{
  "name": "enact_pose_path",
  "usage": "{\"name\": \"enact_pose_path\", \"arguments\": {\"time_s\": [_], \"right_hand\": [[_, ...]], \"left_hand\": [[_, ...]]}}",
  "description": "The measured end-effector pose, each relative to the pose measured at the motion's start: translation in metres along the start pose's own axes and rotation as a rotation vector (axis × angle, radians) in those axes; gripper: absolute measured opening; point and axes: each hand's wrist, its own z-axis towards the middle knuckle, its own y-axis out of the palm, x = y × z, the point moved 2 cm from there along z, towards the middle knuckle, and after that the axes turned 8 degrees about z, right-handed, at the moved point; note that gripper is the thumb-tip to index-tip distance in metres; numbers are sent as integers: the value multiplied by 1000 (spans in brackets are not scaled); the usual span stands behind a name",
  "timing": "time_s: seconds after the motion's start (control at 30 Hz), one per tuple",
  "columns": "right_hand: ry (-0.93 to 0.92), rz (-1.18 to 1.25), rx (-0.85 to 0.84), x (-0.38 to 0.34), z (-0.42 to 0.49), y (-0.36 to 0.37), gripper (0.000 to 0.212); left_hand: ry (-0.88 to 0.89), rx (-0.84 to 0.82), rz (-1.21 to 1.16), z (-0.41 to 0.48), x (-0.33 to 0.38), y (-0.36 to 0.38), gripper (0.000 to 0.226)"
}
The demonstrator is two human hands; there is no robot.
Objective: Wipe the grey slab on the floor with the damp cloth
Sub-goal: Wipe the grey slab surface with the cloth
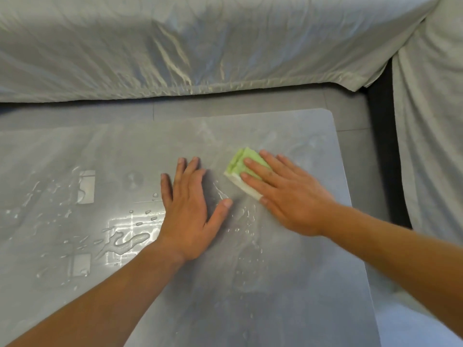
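though dull and streaked across most of its face, lies flat on the floor as a grey slab with a rounded far right corner. at the left of it, beads and a long puddle of water, bright with grid-shaped reflections. just right of the puddle, left hand laid palm down on the slab, fingers straight and a little spread, thumb out to the right, holding nothing. next, near but apart from that thumb, the damp cloth: green, folded into a thick pad with a white edge along its near side, resting on the slab's far right part. on top of the cloth, right hand, fingers straight and slightly fanned, pressing it flat rather than pinching it, thumb tip at the pad's near corner. beyond the slab, across the whole back, a pale crinkled sheet draped to the floor; at the far right, a second pale drape hanging down.
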Motion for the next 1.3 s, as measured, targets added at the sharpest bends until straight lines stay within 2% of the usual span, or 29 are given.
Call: {"name": "enact_pose_path", "arguments": {"time_s": [0.03,0.13,0.2,0.23,0.33,0.4,0.43,0.5,0.57,0.6,0.7,0.77,0.83,0.9,0.97,1.03,1.13,1.2,1.23,1.3], "right_hand": [[62,10,22,19,1,-4,58],[574,175,215,64,21,-21,57],[749,207,283,42,29,-17,58],[708,186,294,18,25,-8,59],[319,130,124,-52,-13,15,60],[204,122,89,-33,-25,14,59],[281,132,133,-12,-22,9,58],[619,217,242,34,-9,-5,58],[842,311,303,44,-1,-10,58],[862,293,319,32,-3,-8,59],[704,251,262,-33,-38,15,59],[636,245,197,-50,-62,25,59],[729,254,213,-32,-57,23,59],[941,305,323,-7,-29,12,59],[1053,362,391,3,0,2,60],[983,329,390,-14,15,3,61],[677,228,268,-49,7,11,62],[541,180,209,-35,15,5,62],[517,171,211,-22,30,-1,61],[618,213,260,3,69,-16,60]], "left_hand": [[6,-9,24,0,0,1,82],[16,-42,110,-1,-1,3,89],[21,-56,151,0,-2,4,91],[23,-63,174,0,-1,4,91],[26,-96,264,1,0,5,91],[23,-120,307,0,1,5,88],[24,-125,318,1,0,5,87],[26,-129,322,1,-1,5,86],[26,-118,321,0,-1,5,85],[26,-113,321,0,-1,5,85],[10,-107,322,1,1,5,84],[9,-98,294,1,1,5,81],[15,-85,228,1,-1,3,79],[18,-78,170,0,-2,1,78],[21,-73,143,0,-3,0,77],[22,-64,118,0,-2,0,74],[20,-41,-15,-1,-4,-4,67],[8,-51,-155,-1,-8,-9,62],[2,-58,-200,-1,-10,-12,59],[3,-39,-198,-4,-12,-14,58]]}}
